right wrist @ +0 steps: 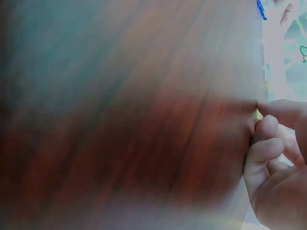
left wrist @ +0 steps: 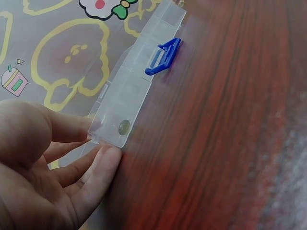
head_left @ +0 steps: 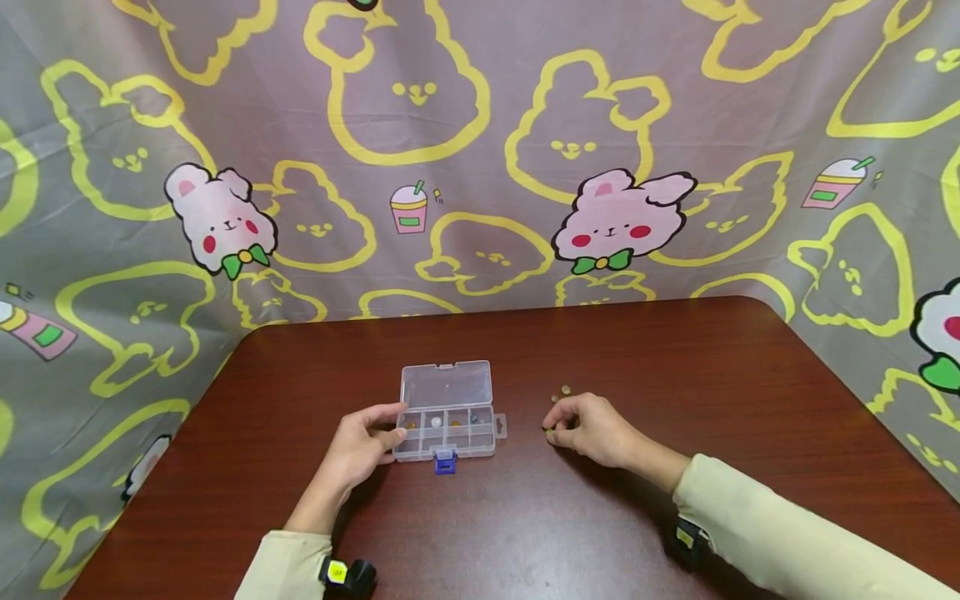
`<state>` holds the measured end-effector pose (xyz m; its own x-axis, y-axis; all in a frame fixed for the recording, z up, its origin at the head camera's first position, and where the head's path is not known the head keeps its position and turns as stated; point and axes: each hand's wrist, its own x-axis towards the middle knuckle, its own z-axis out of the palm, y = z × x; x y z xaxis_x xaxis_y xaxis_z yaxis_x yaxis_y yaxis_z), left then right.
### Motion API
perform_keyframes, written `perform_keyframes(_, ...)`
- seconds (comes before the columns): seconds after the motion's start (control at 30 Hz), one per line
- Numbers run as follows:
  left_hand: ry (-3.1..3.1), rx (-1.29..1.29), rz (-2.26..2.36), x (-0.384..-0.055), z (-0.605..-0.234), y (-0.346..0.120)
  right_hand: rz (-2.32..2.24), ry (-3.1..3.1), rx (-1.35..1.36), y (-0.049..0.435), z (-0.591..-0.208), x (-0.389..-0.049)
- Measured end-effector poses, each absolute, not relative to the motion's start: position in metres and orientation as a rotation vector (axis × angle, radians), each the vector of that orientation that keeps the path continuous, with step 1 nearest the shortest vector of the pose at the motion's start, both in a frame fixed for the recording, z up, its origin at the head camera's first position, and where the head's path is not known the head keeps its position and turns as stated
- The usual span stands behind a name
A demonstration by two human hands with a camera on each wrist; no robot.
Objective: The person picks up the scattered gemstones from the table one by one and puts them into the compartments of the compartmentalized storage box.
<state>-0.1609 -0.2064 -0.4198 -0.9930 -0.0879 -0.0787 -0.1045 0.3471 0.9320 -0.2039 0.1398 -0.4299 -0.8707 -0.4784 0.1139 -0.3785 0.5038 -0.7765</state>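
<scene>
A clear plastic compartment box [head_left: 472, 452] stands on the table with its lid [head_left: 447, 387] raised at the back. My left hand [head_left: 358, 446] grips its left end, fingers and thumb around the corner. Small beads lie in several back-row compartments, among them a white bead [head_left: 437, 422] and an amber bead [head_left: 455, 424]. Through the wall, the left wrist view shows a greenish bead [left wrist: 124, 127]. To the box's right, my right hand [head_left: 592, 429] pinches a small olive-green bead [head_left: 548, 429] at the tabletop; the fingertips mostly hide it.
Two loose olive-green beads, a farther bead [head_left: 566, 389] and a nearer bead [head_left: 555, 399], lie just beyond the right hand. A blue latch [head_left: 446, 464] hangs at the box's front. The brown table [head_left: 480, 533] meets a patterned cloth [head_left: 480, 192] behind.
</scene>
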Motion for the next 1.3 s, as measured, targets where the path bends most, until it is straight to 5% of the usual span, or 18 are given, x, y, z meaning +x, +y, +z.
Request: perform_keyframes(1.3, 2.533, -0.176, 1.821, -0.1598, -0.4193, -0.2067, -1.403, 2.531, -0.687, 0.1476, -0.4227, -0.2004)
